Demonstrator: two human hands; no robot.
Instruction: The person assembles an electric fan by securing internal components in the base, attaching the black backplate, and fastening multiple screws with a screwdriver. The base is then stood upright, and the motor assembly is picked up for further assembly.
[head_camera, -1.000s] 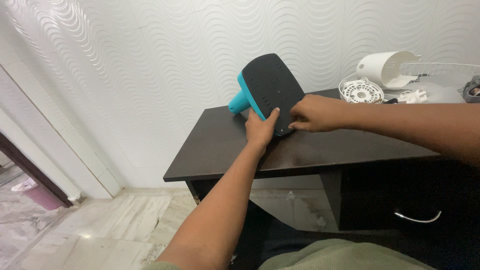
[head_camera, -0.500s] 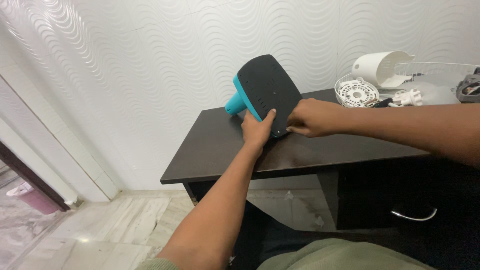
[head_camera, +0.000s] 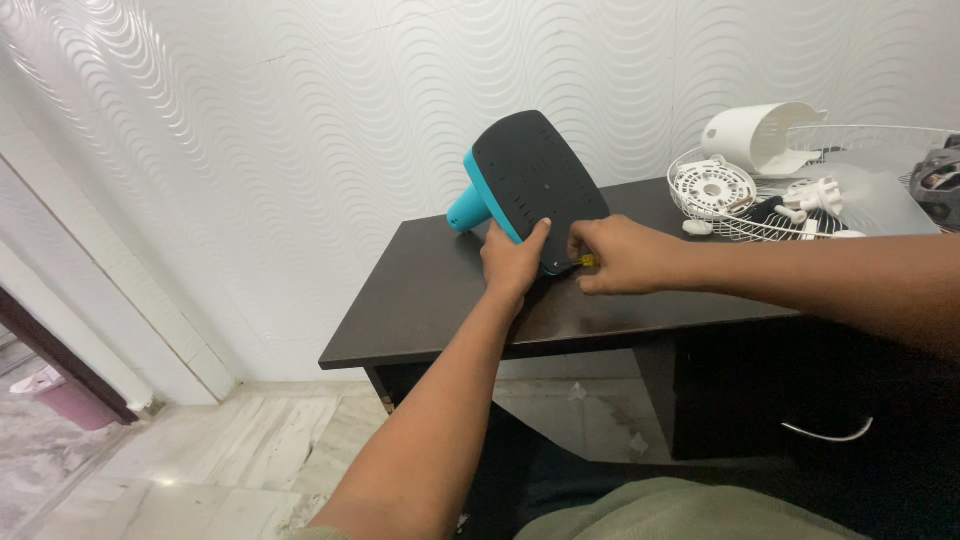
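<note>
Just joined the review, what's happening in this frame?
A person at a dark table props up a fan base, black underside facing the camera, teal neck behind. The left hand grips its lower edge, thumb on the black face. The right hand pinches a small yellow-tipped item at the base's bottom corner; what it is can't be told. White fan parts and a wire grille lie at the table's right end.

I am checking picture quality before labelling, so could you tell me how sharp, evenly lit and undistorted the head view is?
Head view: sharp on the left hand, right hand and black-and-teal fan base; soft, even light, faint sheen on the dark desk; the wide lens bends the wall lines at the left edge; the space under the desk is deep shadow.
</note>
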